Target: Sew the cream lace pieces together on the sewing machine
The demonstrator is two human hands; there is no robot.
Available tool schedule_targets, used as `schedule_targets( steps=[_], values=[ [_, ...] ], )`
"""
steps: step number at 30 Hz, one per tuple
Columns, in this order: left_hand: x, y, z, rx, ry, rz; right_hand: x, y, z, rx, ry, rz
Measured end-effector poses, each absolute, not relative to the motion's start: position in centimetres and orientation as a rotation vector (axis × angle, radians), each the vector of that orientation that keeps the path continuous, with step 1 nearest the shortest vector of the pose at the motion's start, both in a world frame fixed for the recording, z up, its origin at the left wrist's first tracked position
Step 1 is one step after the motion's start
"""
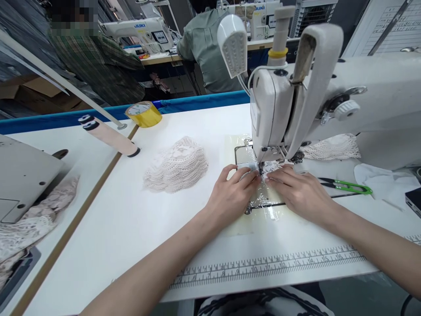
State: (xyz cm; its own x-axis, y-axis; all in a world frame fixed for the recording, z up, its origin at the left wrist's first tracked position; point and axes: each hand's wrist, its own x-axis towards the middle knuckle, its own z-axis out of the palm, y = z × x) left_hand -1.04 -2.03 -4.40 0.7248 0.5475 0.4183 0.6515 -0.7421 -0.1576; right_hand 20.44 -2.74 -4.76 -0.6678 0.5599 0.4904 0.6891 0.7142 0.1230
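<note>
At the sewing machine's needle and presser foot (261, 167), a small piece of white lace (272, 166) lies partly under my fingers. My right hand (301, 193) is closed on this lace, just right of the foot. From the left, my left hand (230, 195) reaches in with bent fingers, their tips gathered close beside the foot; whatever they pinch is hidden. Both hands rest over the machine's plate, which has shiny clear film (263, 199) on it. A stack of scalloped lace pieces (179, 164) lies on the table left of my hands.
Green-handled thread snips (351, 186) lie to the right, near white cloth (384, 180). More lace (332, 148) sits behind the machine head (272, 109). Yellow tape (144, 114) and a pale thread cone (112, 137) lie at left. A printed ruler (263, 267) runs along the front edge.
</note>
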Motion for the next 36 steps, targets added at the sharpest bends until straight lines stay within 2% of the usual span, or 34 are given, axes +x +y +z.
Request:
schedule_targets(
  steps=[30,33,36],
  values=[
    [-0.72,-1.81,-4.57,-2.627,-1.197,-0.537,21.03,-2.24,-4.89,-1.172,-2.512,-0.487],
    [-0.87,-1.93,-4.48,-2.638,-1.211,-0.565,21.09,-2.25,-4.92,-1.213,-2.507,-0.384],
    [-0.96,-2.17,-4.32,-2.711,-1.198,-0.627,21.17,-2.38,-4.11,-1.240,-2.413,0.050]
  ],
)
